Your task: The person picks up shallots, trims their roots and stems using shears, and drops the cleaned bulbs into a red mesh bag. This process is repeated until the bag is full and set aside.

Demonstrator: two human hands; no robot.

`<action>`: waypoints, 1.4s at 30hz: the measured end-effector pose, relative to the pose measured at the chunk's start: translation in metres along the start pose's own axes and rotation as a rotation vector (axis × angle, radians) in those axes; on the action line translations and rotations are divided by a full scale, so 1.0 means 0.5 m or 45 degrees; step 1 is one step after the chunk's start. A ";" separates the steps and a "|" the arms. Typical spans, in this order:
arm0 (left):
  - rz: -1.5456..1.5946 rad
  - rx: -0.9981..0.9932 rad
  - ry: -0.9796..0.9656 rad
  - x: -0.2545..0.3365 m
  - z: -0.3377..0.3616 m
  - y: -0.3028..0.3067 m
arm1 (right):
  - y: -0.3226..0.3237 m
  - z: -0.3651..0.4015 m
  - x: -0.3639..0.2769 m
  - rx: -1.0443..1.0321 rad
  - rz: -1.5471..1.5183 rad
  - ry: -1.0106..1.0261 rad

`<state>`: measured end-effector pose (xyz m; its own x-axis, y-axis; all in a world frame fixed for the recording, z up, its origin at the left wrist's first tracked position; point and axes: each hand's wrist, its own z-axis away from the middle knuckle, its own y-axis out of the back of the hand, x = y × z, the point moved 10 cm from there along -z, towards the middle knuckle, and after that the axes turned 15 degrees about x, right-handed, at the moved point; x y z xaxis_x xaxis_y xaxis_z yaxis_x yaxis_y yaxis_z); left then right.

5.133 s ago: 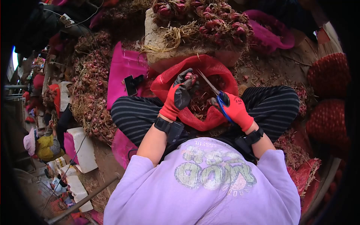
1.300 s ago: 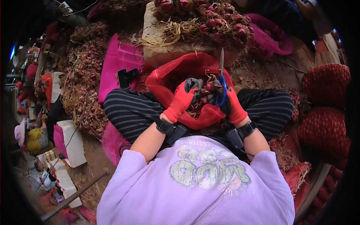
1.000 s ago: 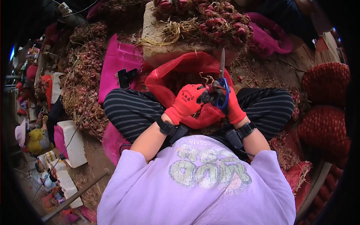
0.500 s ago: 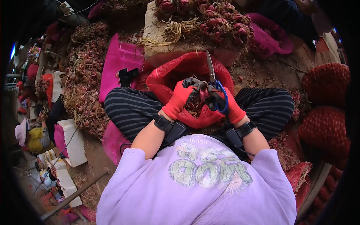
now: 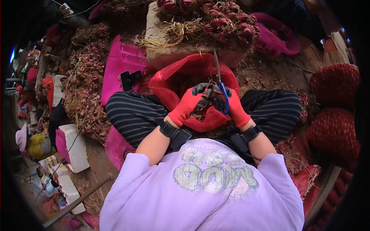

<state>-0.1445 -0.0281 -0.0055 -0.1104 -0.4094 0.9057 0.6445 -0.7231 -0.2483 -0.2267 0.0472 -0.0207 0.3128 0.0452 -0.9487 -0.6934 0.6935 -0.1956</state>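
My right hand (image 5: 234,106), in a red glove with dark fingers, is closed round the blue handles of a pair of scissors (image 5: 223,96). Their long blades point away from me. My left hand (image 5: 191,102), gloved the same way, has its fingers bent in close to the right hand; what they pinch is dark and mostly hidden. A few dry strands stick up between the hands. Both hands are over the mouth of a red mesh bag (image 5: 169,73), which stands between my crossed legs with dry trimmings inside.
A pale foam block (image 5: 158,34) ahead carries bunches of shallots (image 5: 231,29) and straw ties. Shallots are heaped on the left (image 5: 86,84), near a phone (image 5: 127,81) on pink plastic. Full red sacks (image 5: 333,86) stand at right. Another person (image 5: 36,140) sits far left.
The reddish bulb seen between my hands earlier is no longer visible. My hands have come closer together, and the scissors have turned so their handles show more edge-on.
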 end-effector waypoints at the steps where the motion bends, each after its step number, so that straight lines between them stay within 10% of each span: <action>1: -0.066 0.040 0.016 -0.021 -0.012 0.017 | 0.011 -0.001 0.027 0.028 0.077 -0.081; 16: 0.254 0.105 0.081 0.021 -0.019 0.115 | -0.008 0.074 -0.057 -0.318 0.181 -0.455; 31: 0.875 -0.107 0.667 -0.028 -0.014 0.070 | 0.047 0.020 -0.064 0.136 0.588 0.004; 42: 1.430 -0.259 0.745 -0.113 0.014 0.013 | -0.048 0.030 -0.100 -0.027 -0.012 0.188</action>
<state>-0.1290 -0.0057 -0.0560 0.0684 -0.9919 -0.1067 0.4789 0.1265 -0.8687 -0.2161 0.0390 0.0352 0.2212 -0.0686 -0.9728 -0.7053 0.6777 -0.2081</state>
